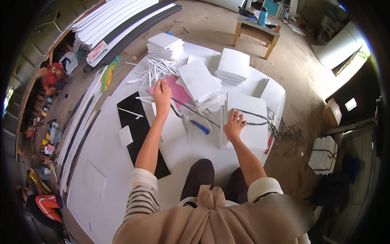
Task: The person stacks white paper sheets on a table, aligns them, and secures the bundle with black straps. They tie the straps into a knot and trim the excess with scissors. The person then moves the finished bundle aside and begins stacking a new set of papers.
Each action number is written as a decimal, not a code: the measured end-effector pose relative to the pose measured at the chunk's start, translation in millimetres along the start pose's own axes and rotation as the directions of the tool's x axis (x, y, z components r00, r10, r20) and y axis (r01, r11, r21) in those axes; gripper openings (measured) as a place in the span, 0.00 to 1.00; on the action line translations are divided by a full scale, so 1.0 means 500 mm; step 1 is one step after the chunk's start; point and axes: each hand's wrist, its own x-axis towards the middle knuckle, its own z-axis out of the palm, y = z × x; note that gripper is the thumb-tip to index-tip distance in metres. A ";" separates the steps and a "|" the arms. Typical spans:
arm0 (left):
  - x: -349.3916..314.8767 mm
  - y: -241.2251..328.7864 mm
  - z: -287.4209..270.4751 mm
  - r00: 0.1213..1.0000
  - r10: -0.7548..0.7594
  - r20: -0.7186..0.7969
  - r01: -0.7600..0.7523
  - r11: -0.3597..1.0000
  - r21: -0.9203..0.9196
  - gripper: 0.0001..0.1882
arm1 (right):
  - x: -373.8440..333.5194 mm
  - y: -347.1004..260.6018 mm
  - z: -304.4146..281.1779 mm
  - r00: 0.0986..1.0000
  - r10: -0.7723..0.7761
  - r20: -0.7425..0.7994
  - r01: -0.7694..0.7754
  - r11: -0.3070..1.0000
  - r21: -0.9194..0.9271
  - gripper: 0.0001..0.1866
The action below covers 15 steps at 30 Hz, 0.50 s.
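The left hand (162,94) is making a fist on a strap (191,108), its curled fingertips hiding the exact hold. The right hand (234,125) is resting on a white stack (250,138), fingers loosely bent; whether it is gripping the strap, I cannot tell. The stack is sitting on the table (101,150), right of centre; the strap is disappearing among black strips (290,131). A bottle (263,17) is standing on the bench (254,32), contents not showing.

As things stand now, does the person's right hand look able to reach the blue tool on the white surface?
Probably yes: the blue tool lies uncovered to the left of the right hand. That hand would only need to leave the white stack; the black strap passes beyond the tool.
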 end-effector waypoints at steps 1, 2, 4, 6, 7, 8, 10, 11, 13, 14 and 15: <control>-0.005 0.013 -0.004 1.000 0.023 0.006 -0.023 1.000 0.000 0.13 | -0.004 -0.001 -0.001 1.000 -0.009 0.007 0.009 1.000 -0.001 0.39; -0.012 0.022 -0.003 0.999 0.039 0.012 -0.039 0.999 -0.010 0.13 | -0.007 0.006 -0.003 1.000 -0.013 0.014 0.013 1.000 -0.013 0.39; -0.008 0.039 0.002 0.995 0.100 0.002 -0.100 0.995 -0.028 0.13 | -0.007 0.012 0.008 0.999 -0.023 -0.024 0.022 0.999 -0.028 0.39; 0.013 0.026 -0.023 0.993 0.116 -0.016 -0.113 0.984 0.137 0.12 | -0.010 -0.012 0.010 0.998 -0.049 -0.039 0.048 0.999 -0.022 0.40; 0.023 0.017 -0.043 0.991 0.129 -0.026 -0.120 0.968 0.223 0.12 | -0.017 -0.025 0.009 0.998 -0.058 -0.033 0.058 0.998 -0.018 0.40; 0.018 0.021 -0.046 0.978 0.210 0.010 -0.186 0.843 0.504 0.10 | -0.022 -0.025 0.012 0.998 -0.056 -0.021 0.056 0.998 -0.027 0.40; 0.015 0.030 -0.043 0.951 0.196 0.239 -0.307 0.679 0.667 0.08 | -0.015 -0.025 0.016 0.997 -0.050 -0.054 0.048 0.998 -0.052 0.40; 0.005 0.035 -0.037 0.925 0.155 0.347 -0.369 0.585 0.723 0.08 | -0.020 -0.018 0.021 0.997 -0.044 -0.062 0.039 0.997 -0.067 0.40; -0.008 0.045 -0.046 0.870 0.012 0.493 -0.463 0.362 0.809 0.08 | -0.020 -0.007 0.025 0.989 -0.068 -0.131 0.064 0.997 -0.034 0.35; -0.010 0.047 -0.046 0.832 -0.066 0.551 -0.519 0.259 0.814 0.09 | -0.012 0.012 0.030 0.987 -0.057 -0.148 0.061 0.998 0.019 0.32; -0.014 0.045 -0.056 0.779 -0.106 0.618 -0.604 0.138 0.785 0.10 | 0.000 0.018 0.026 0.984 -0.052 -0.170 0.066 0.995 0.078 0.30</control>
